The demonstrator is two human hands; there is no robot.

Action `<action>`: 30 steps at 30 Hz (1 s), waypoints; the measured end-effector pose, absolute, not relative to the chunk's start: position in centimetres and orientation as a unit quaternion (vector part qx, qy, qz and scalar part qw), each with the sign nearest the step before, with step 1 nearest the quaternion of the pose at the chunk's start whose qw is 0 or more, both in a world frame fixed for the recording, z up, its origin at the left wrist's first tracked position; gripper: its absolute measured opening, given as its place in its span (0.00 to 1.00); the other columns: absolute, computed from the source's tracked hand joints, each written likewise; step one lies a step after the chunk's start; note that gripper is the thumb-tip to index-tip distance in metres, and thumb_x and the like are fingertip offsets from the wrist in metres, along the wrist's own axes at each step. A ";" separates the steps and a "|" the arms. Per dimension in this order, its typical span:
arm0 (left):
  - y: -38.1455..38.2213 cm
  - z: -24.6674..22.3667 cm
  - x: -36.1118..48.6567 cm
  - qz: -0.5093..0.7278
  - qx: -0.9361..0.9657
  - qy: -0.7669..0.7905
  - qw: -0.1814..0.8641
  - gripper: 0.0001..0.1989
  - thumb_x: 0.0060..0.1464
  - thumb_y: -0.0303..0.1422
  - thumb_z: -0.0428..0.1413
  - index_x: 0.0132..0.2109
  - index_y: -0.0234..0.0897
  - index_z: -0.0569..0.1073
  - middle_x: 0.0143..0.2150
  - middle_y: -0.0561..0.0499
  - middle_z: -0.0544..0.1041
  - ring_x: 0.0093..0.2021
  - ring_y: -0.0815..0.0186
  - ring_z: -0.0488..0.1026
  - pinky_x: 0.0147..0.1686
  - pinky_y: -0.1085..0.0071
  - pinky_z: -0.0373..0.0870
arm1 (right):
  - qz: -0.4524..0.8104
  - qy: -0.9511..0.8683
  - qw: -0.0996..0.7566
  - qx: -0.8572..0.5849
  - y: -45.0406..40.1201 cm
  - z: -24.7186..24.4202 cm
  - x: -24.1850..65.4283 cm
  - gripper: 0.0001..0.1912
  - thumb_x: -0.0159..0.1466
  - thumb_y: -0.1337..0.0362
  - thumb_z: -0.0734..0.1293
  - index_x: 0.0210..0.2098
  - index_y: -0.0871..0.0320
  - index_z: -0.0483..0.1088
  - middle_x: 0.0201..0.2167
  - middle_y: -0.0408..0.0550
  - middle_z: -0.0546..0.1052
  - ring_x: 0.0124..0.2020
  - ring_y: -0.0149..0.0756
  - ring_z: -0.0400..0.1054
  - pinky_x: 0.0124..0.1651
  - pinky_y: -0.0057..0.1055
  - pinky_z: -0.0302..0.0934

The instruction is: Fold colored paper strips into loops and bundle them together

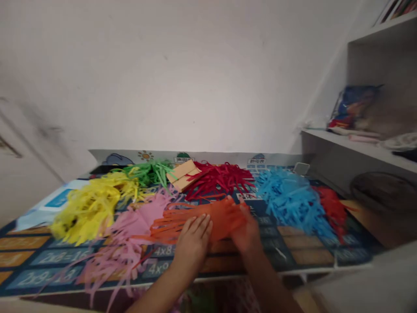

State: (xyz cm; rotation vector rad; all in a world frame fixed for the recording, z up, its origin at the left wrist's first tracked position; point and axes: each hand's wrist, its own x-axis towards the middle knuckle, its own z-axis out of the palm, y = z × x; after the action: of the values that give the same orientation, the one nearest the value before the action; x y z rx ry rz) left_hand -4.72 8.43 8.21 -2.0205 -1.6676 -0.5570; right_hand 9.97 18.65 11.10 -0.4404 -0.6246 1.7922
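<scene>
A sheet of orange paper with its ends cut into fringe [220, 219] lies on the table in front of me. My left hand [195, 232] rests flat on it, left of its uncut middle, fingers stretched out side by side. At the other end my right hand [248, 228] has its fingers around the cut strips, some of which cover the fingers; this part is blurred. Pink fringed paper [151, 213] spreads just left of the orange piece, with strips hanging over the front edge. Behind the orange paper sits a dark red fringe pile [224, 176].
Yellow [93, 206], green [153, 171], blue [293, 200] and red fringe [332, 211] piles surround the hands. A tan folded paper piece [184, 175] sits at the back. The table mat [48, 256] bears printed sums. A wall stands behind, shelves [358, 141] at right.
</scene>
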 end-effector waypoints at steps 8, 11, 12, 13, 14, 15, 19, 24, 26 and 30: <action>10.3 5.0 0.2 -0.123 -0.781 -0.612 0.014 0.19 0.59 0.26 0.49 0.56 0.32 0.71 0.57 0.38 0.74 0.58 0.54 0.69 0.59 0.53 0.57 | 0.383 -0.523 0.606 -0.461 17.9 11.0 22.3 0.23 0.55 0.57 0.70 0.50 0.53 0.68 0.52 0.53 0.73 0.58 0.50 0.64 0.62 0.52 0.54; 9.9 5.8 0.1 -0.151 -0.784 -0.602 -0.009 0.18 0.60 0.29 0.50 0.56 0.33 0.71 0.57 0.39 0.74 0.58 0.54 0.69 0.62 0.52 0.53 | 0.112 -0.847 0.372 -0.364 15.5 8.5 19.3 0.25 0.55 0.64 0.69 0.53 0.55 0.69 0.57 0.56 0.70 0.60 0.54 0.61 0.65 0.58 0.42; 9.9 6.1 0.0 -0.166 -0.784 -0.597 -0.010 0.18 0.60 0.30 0.50 0.56 0.35 0.71 0.57 0.41 0.74 0.57 0.55 0.69 0.62 0.51 0.51 | 0.044 -0.891 0.322 -0.317 15.3 7.9 18.3 0.24 0.56 0.68 0.66 0.53 0.55 0.69 0.56 0.54 0.72 0.58 0.51 0.64 0.65 0.56 0.41; 9.9 6.6 -0.1 -0.180 -0.781 -0.597 -0.008 0.17 0.61 0.29 0.50 0.55 0.37 0.72 0.57 0.42 0.75 0.57 0.55 0.70 0.62 0.51 0.51 | 0.006 -0.909 0.307 -0.281 15.4 7.6 17.6 0.23 0.57 0.72 0.63 0.51 0.54 0.70 0.53 0.52 0.75 0.55 0.46 0.68 0.65 0.53 0.42; 10.0 7.1 -0.2 -0.190 -0.776 -0.601 -0.005 0.16 0.61 0.28 0.50 0.54 0.38 0.72 0.56 0.43 0.75 0.56 0.56 0.70 0.62 0.51 0.51 | -0.018 -0.914 0.312 -0.258 15.7 7.4 17.2 0.22 0.57 0.75 0.61 0.49 0.53 0.71 0.49 0.49 0.77 0.51 0.41 0.71 0.65 0.50 0.43; 10.1 7.8 -0.6 -0.191 -0.769 -0.610 0.001 0.15 0.61 0.27 0.50 0.53 0.38 0.73 0.55 0.44 0.76 0.55 0.56 0.71 0.60 0.51 0.53 | -0.030 -0.916 0.320 -0.241 16.1 7.4 17.1 0.23 0.57 0.77 0.58 0.48 0.53 0.71 0.46 0.46 0.79 0.48 0.38 0.72 0.65 0.47 0.44; 10.1 9.8 -4.1 -0.160 -0.743 -0.648 0.055 0.18 0.58 0.21 0.50 0.54 0.38 0.71 0.48 0.45 0.79 0.47 0.54 0.74 0.52 0.49 0.59 | -0.054 -0.924 0.321 -0.201 17.3 8.1 18.4 0.26 0.57 0.77 0.57 0.52 0.53 0.68 0.47 0.45 0.79 0.50 0.36 0.72 0.65 0.45 0.41; 6.0 10.1 -10.9 -0.150 -0.695 -0.683 0.168 0.20 0.53 0.20 0.50 0.50 0.39 0.74 0.48 0.42 0.79 0.49 0.49 0.71 0.50 0.47 0.59 | -0.035 -0.928 0.334 -0.160 15.9 6.9 17.8 0.24 0.56 0.76 0.59 0.50 0.53 0.69 0.46 0.45 0.79 0.47 0.34 0.73 0.65 0.41 0.41; 4.1 11.2 -12.0 -0.150 -0.692 -0.688 0.163 0.25 0.49 0.19 0.50 0.54 0.40 0.73 0.55 0.39 0.75 0.56 0.45 0.67 0.54 0.41 0.55 | -0.017 -0.922 0.353 -0.160 15.2 6.3 17.1 0.21 0.57 0.76 0.61 0.48 0.53 0.70 0.44 0.44 0.80 0.45 0.33 0.74 0.65 0.40 0.42; 4.1 14.6 -9.2 -0.221 -0.793 -0.563 -0.068 0.33 0.52 0.26 0.52 0.65 0.50 0.59 0.67 0.48 0.62 0.65 0.54 0.58 0.63 0.50 0.51 | -0.011 -0.915 0.358 -0.185 14.7 5.8 16.7 0.18 0.60 0.75 0.60 0.45 0.52 0.71 0.44 0.46 0.80 0.45 0.35 0.74 0.64 0.42 0.43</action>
State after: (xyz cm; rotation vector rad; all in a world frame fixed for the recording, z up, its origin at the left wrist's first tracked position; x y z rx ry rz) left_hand -9.20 4.06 14.61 -2.6055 -1.8512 -0.7262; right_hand 16.69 14.71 5.80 -0.4765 -2.3626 -0.0287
